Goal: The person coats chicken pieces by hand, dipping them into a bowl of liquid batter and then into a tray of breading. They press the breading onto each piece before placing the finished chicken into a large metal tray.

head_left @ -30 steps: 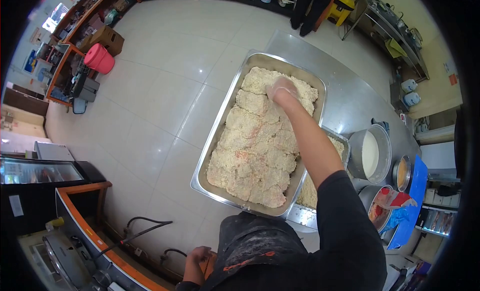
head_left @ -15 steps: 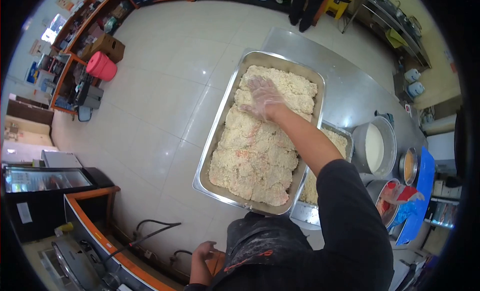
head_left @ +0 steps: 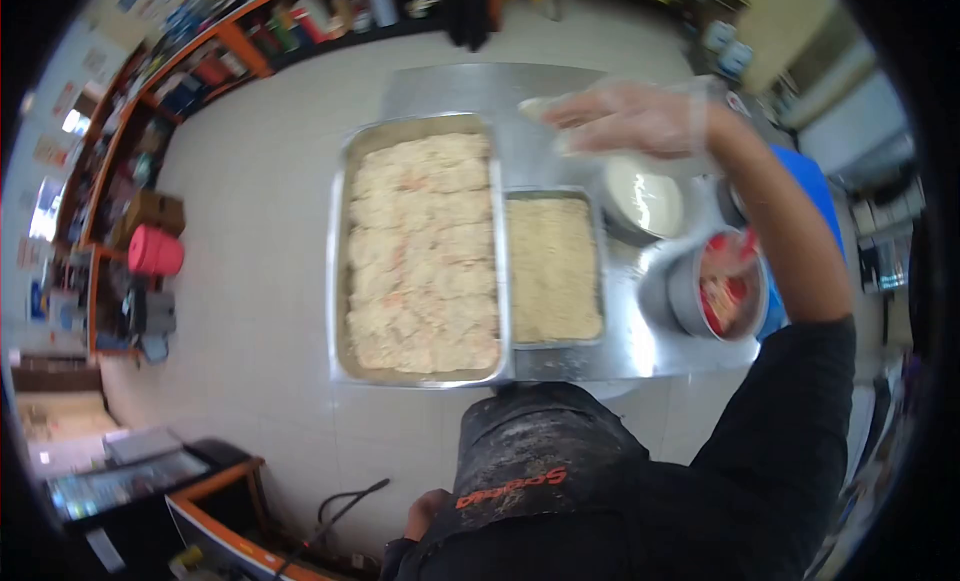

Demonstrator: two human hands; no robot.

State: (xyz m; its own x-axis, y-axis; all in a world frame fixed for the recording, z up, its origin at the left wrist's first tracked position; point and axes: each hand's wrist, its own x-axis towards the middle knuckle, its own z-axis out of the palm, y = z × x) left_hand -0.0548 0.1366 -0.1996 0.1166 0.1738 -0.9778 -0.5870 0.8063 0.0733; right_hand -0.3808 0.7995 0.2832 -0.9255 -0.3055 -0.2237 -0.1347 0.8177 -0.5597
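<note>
My right hand (head_left: 630, 119), in a clear plastic glove, is raised above the far right of the steel table. Its fingers are stretched out, smeared a little by motion, and nothing shows in them. Beneath it stands a round metal pot (head_left: 645, 196) of white liquid. A large steel tray (head_left: 338, 281) on the left holds several breaded, crumb-coated pieces (head_left: 420, 261) laid in rows. Beside that tray is a smaller pan (head_left: 602, 281) of pale crumbs (head_left: 553, 271). Down by my apron (head_left: 530, 471) hangs my left hand (head_left: 428, 511), its fingers mostly hidden.
At the table's right, a metal pot (head_left: 690, 296) contains red and pale contents with clear plastic at its rim. A blue sheet (head_left: 800, 176) lies beyond. Shelves (head_left: 230, 46) line the far wall, and a pink bin (head_left: 155, 251) stands left. Another person's legs (head_left: 466, 16) show at the back.
My right hand has lifted off the breaded pieces and swung right, over the pots. The view has turned, so the large tray now appears farther left and the crumb pan is uncovered.
</note>
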